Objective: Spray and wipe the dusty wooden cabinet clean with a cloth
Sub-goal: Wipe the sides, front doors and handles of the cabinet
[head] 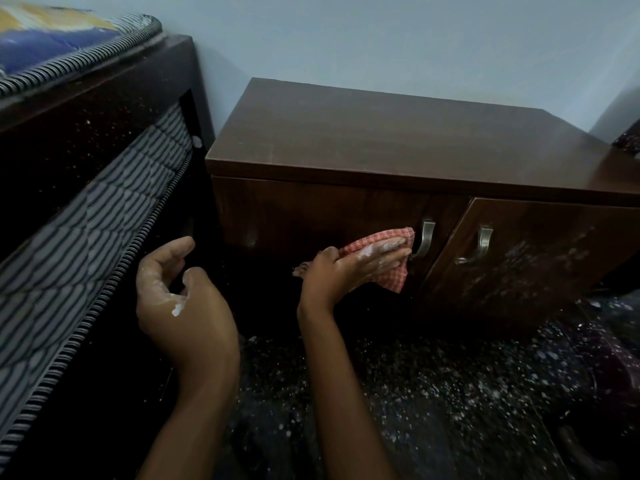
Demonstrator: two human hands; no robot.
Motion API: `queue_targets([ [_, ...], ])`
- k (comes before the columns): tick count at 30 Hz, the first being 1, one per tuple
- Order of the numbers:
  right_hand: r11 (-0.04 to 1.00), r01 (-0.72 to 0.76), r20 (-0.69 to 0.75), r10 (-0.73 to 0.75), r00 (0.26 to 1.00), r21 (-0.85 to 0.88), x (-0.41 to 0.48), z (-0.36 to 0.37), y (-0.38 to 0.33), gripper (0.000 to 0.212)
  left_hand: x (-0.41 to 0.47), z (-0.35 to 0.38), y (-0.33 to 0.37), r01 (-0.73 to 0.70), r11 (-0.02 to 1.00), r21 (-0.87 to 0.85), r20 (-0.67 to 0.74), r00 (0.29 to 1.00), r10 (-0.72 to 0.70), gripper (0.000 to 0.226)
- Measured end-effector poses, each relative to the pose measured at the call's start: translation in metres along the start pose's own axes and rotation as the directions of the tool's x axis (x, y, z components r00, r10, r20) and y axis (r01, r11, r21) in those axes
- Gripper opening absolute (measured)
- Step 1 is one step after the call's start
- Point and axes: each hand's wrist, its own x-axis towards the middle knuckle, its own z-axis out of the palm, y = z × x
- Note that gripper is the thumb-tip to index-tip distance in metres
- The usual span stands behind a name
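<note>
A low dark-brown wooden cabinet (pixel 381 133) stands against the pale wall, with two front doors and metal handles. My right hand (pixel 346 268) presses a red-and-white checked cloth (pixel 391 268) flat against the left door, just left of its handle (pixel 426 237). White foam streaks the fingers. The right door (pixel 526 258) hangs slightly ajar and carries whitish smears. My left hand (pixel 176 292) hovers in front of the cabinet's left end, fingers curled apart, holding nothing, with white foam on the palm. No spray bottle is in view.
A dark bed frame (pixel 104 109) with a striped mattress (pixel 86 220) fills the left side, close to the cabinet's left end. The dark floor (pixel 433 393) is speckled with white flecks. A dark object (pixel 628 136) pokes in at the right edge.
</note>
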Motion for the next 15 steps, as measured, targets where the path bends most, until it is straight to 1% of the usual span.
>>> queue_targets([
  [2,1.0,-0.004,-0.003,0.004,1.0,0.009,0.0,0.002,0.004,0.093,-0.002,0.002,0.0,0.011,1.0,0.007,0.0,1.0,-0.011,0.032],
  [4,0.999,-0.04,0.036,0.039,0.999,0.033,-0.004,0.001,0.01,0.093,-0.004,0.004,0.002,0.015,1.0,0.024,0.004,1.0,-0.015,0.032],
  [6,0.993,-0.1,0.039,0.098,0.994,0.061,-0.001,0.003,0.022,0.093,-0.006,0.005,0.003,0.011,1.0,0.022,0.006,1.0,-0.011,0.032],
  [9,0.978,-0.204,0.093,0.2,0.975,0.039,0.001,0.003,0.035,0.091,-0.007,0.003,0.005,0.025,0.999,0.023,0.015,1.0,-0.026,0.031],
  [11,0.971,-0.237,0.124,0.231,0.965,0.042,0.002,0.001,0.039,0.091,-0.007,0.002,0.007,0.027,0.999,0.022,0.013,1.0,-0.027,0.031],
  [12,0.971,-0.229,0.153,0.216,0.964,0.07,0.003,0.005,0.047,0.093,-0.006,0.001,0.007,0.024,0.999,0.023,0.013,1.0,-0.024,0.031],
  [13,0.958,-0.27,0.198,0.247,0.949,0.096,0.008,0.012,0.063,0.095,-0.005,0.001,0.007,0.02,1.0,0.021,0.015,1.0,-0.021,0.031],
  [14,0.895,-0.405,0.215,0.365,0.906,0.188,0.029,0.037,0.128,0.097,-0.005,0.001,0.008,0.019,1.0,0.018,0.017,1.0,-0.019,0.031],
  [15,0.827,-0.506,0.226,0.459,0.859,0.245,0.046,0.056,0.173,0.099,-0.004,0.0,0.009,0.021,1.0,0.015,0.02,1.0,-0.021,0.031],
])
